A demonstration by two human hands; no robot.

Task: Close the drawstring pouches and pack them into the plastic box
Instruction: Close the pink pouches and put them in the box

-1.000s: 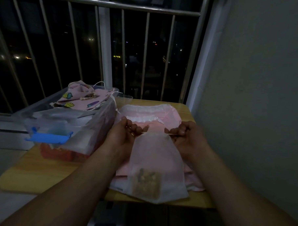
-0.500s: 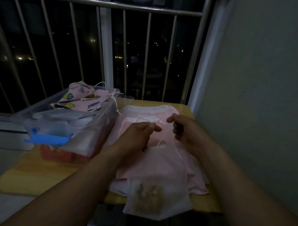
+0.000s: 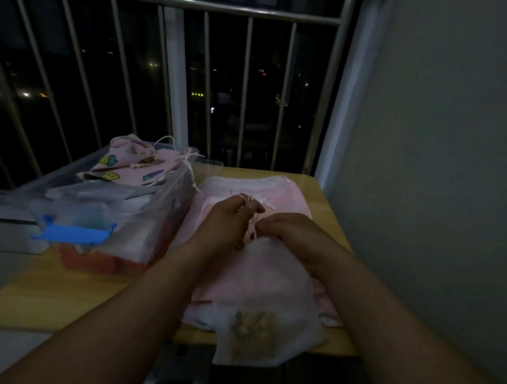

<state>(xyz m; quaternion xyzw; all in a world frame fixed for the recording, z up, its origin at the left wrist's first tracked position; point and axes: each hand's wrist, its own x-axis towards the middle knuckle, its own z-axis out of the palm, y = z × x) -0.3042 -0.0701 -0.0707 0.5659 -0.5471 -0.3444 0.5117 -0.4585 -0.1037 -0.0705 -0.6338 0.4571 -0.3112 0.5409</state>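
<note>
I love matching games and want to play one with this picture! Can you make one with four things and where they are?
Things:
1. white pouch
2. cartoon-print pouch
3. blue latch
4. railing

Places:
A. on top of the pile in the plastic box
B. on the near end of the plastic box
C. held at its neck by the left hand and the right hand
D. behind the table

Pairs: 1-C, 2-A, 3-B, 4-D
</note>
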